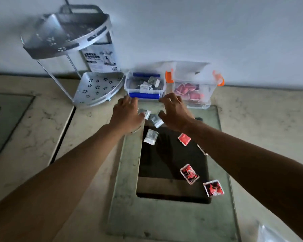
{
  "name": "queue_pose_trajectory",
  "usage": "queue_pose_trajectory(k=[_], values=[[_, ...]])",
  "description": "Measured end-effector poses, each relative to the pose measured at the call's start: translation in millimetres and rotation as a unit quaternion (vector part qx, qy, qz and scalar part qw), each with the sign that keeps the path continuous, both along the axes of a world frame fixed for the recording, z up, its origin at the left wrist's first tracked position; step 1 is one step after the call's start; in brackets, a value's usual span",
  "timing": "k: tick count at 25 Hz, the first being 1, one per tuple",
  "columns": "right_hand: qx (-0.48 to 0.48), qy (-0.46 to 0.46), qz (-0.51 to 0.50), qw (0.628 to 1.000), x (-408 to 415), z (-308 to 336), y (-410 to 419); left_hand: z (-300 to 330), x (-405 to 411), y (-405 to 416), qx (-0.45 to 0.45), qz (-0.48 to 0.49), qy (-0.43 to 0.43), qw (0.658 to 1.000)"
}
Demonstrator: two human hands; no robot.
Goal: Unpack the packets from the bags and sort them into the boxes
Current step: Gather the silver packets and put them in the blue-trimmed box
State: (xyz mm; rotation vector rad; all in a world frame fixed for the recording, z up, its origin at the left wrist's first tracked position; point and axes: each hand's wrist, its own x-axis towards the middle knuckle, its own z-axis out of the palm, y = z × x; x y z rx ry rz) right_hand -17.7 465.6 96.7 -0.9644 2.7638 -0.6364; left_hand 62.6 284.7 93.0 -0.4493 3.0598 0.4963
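A clear box with blue clips holds several grey packets. To its right, a clear box with orange clips holds red packets. My left hand hovers over a grey packet just in front of the blue box, fingers loosely curled. My right hand is spread open above another grey packet. A third grey packet lies closer to me. Red packets lie on the dark stove glass. Whether either hand touches a packet is unclear.
A two-tier metal corner rack stands at the back left beside the blue box, with a printed carton behind it. A pale plastic bag shows at the bottom right corner. The stone counter surrounds the stove.
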Motion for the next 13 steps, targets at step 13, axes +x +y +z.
queue_pose_trajectory(k=[13], values=[[0.034, -0.097, -0.039, 0.994, -191, -94, -148, -91, -150, -103, 0.061, -0.019, -0.014, 0.998]])
